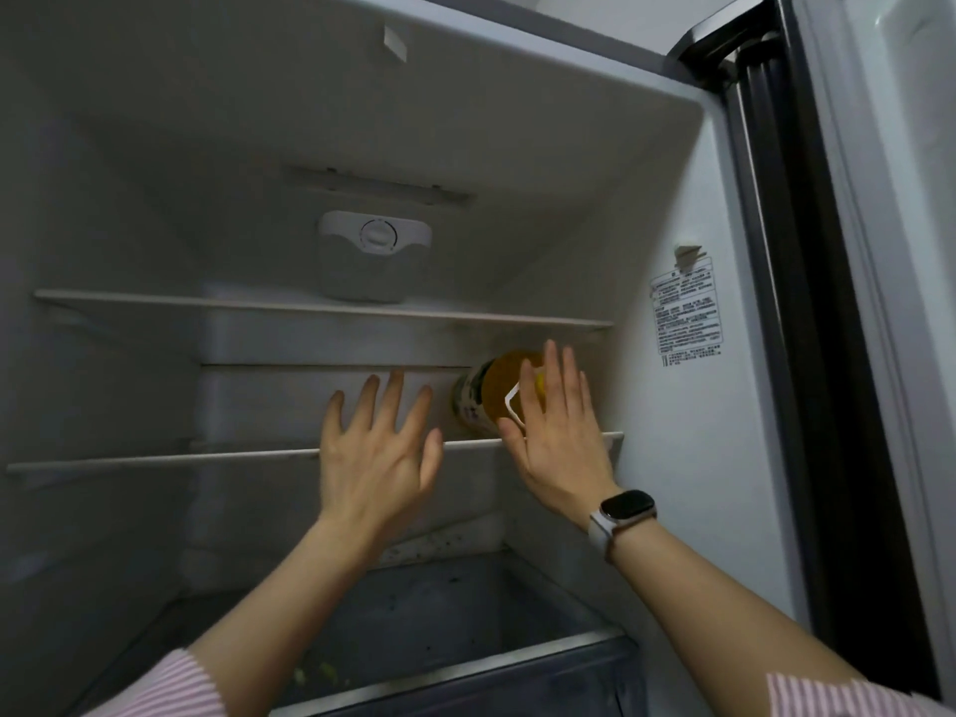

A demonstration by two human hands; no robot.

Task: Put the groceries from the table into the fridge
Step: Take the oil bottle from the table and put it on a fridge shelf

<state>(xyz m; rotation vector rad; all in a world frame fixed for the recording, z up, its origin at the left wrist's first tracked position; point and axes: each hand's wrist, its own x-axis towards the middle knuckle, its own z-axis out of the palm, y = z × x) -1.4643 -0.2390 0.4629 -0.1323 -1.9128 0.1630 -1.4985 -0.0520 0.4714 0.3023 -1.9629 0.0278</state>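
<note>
A bottle of yellow liquid [483, 393] with a label and a white handle lies on its side on the fridge's middle glass shelf [155, 458], at the right, its yellow cap end toward me. My right hand [556, 432] is spread flat in front of the bottle's cap end, fingers straight, partly hiding it. My left hand [377, 447] hovers open to the left of the bottle, fingers spread, holding nothing. Whether the right hand touches the bottle is unclear.
The upper shelf [258, 304] carries only the white thermostat housing [375, 256] behind it. Below is a dark drawer [465, 639] with yellow items [320, 672] dimly visible. The open fridge door [890, 251] stands at the right, and a printed sticker [685, 313] is on the right inner wall.
</note>
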